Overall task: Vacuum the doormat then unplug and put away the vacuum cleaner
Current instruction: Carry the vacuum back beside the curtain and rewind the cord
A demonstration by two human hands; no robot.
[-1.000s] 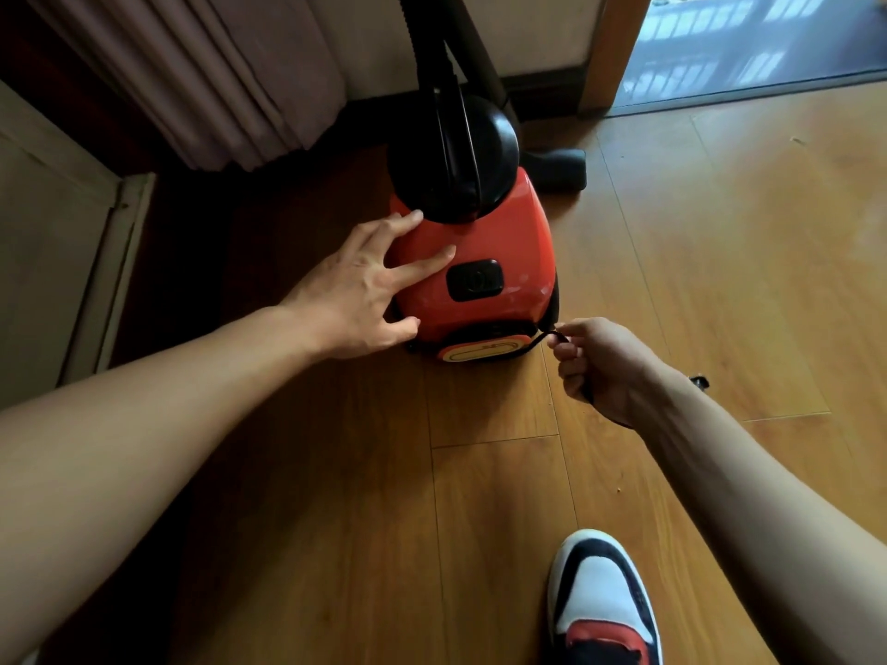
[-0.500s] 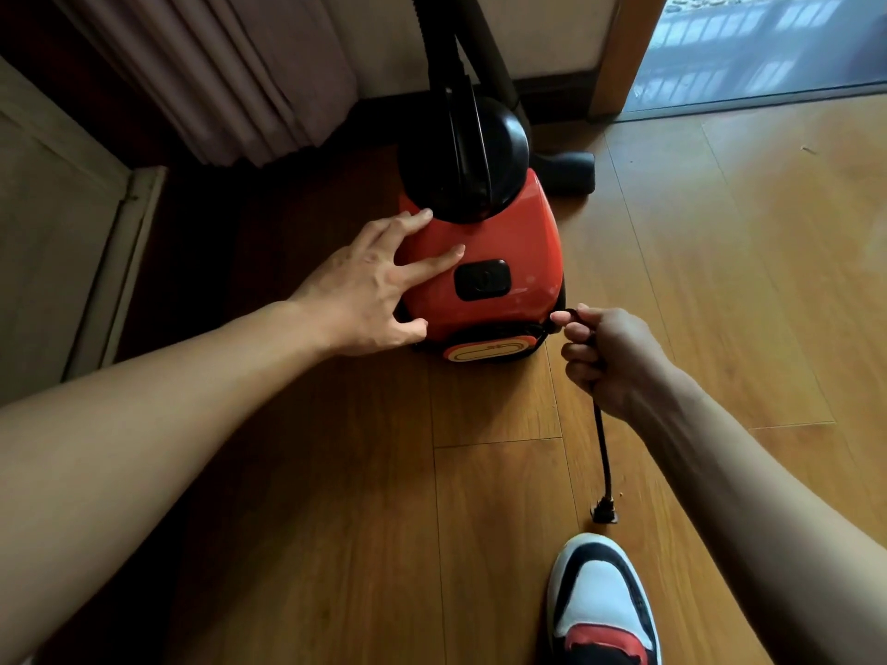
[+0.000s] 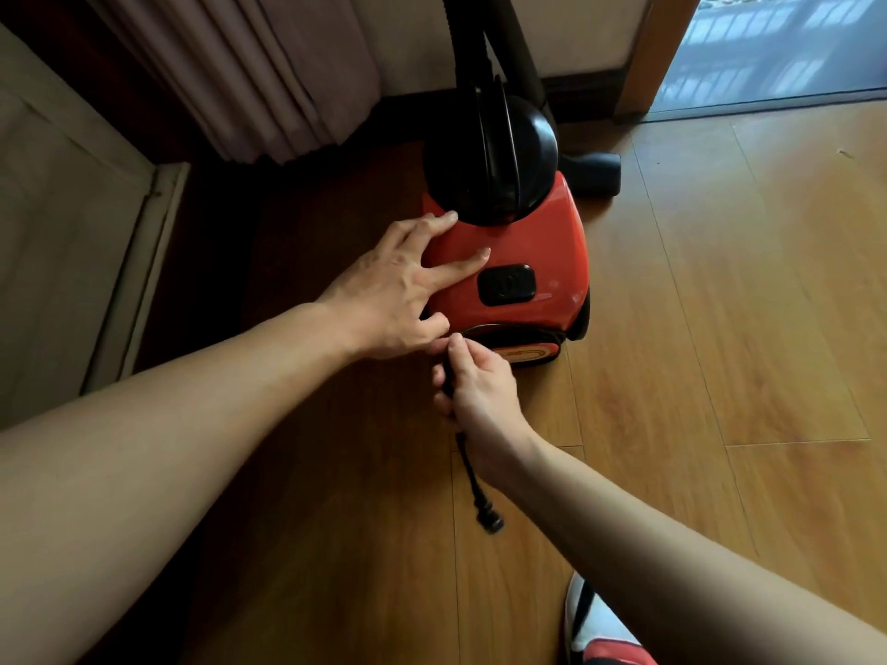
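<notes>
Vacuum cleaner (image 3: pixel 528 242), long axis toward wall (image 3: pixel 413 36)

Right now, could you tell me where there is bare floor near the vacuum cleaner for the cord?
The floor right of the vacuum cleaner, toward the doorway, is bare. It is crowded in front of it, where left hand, right hand and cord meet.
</notes>
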